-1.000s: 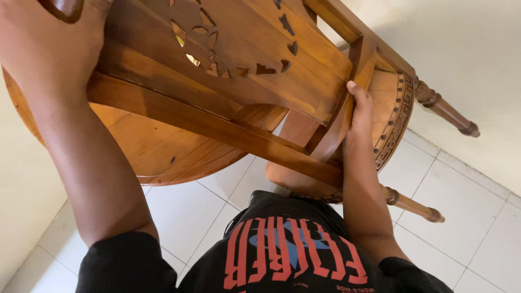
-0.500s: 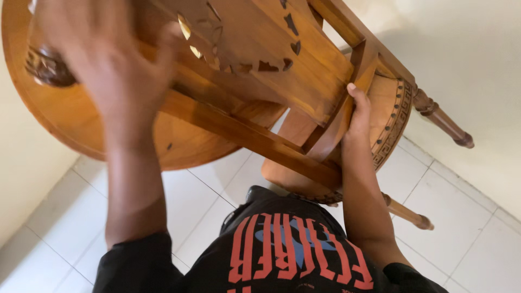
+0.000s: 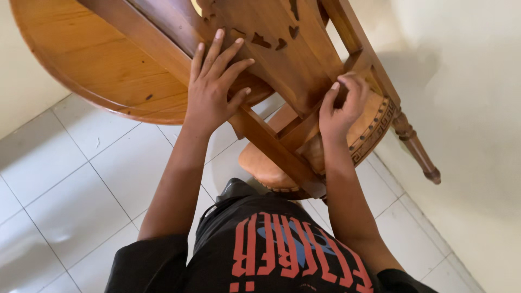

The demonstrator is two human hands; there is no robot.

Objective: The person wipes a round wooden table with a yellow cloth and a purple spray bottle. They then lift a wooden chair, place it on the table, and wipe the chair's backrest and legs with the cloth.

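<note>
Nearest to me is my black T-shirt with red and blue print, and under it the white tiled floor. From there my two bare arms go up to one carved brown wooden chair, which is lifted above the floor and tilted, with its legs pointing to the right, close to the cream wall. My left hand lies flat on the carved back panel of the chair, the fingers spread wide and straight, pressing on the wood and not closed around anything. My right hand is half closed: the fingers curl over one wooden rail beside the round seat with a carved pattern edge, and the thumb is bent toward them, so it grips this rail. I can count one turned wooden leg clearly; the other legs I cannot see well.
</note>
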